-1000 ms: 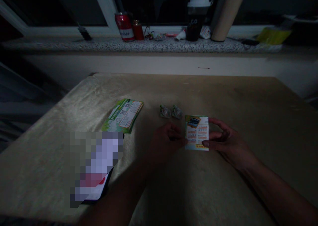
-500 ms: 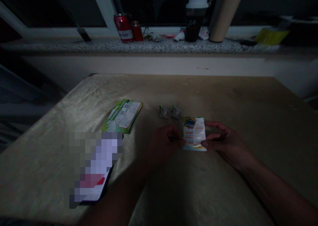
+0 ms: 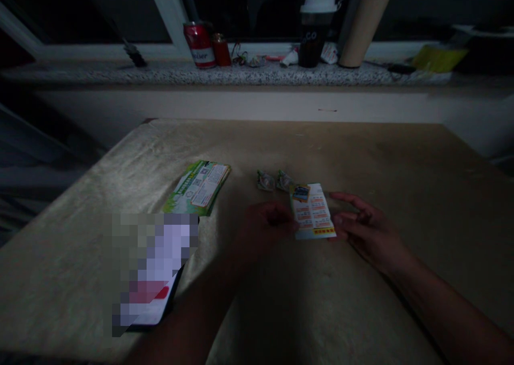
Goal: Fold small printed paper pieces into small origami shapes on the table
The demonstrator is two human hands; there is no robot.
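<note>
A small printed leaflet [image 3: 312,212] with a picture at its upper left and lines of text lies tilted between my two hands. My left hand [image 3: 267,223] is closed, its finger and thumb pinching the leaflet's lower left edge. At the right edge, my right hand [image 3: 365,228] is partly open, thumb beside the paper and index finger stretched out. One of its fingertips shows by the lower right corner. Just beyond the leaflet sit two small clear-wrapped packets [image 3: 265,181], the right one partly covered by its top corner.
A stack of green printed leaflets [image 3: 198,188] lies left on the cloth-covered table [image 3: 241,140]. Nearer me is a phone [image 3: 160,279], its screen blurred out. On the windowsill stand a red can [image 3: 199,46], an orange-red lighter-like object [image 3: 221,50], a lidded cup [image 3: 313,33] and a cardboard tube [image 3: 365,28].
The leaflet has turned slightly and shifted a little away and left, over the right packet. My right thumb has come off its face to the edge.
</note>
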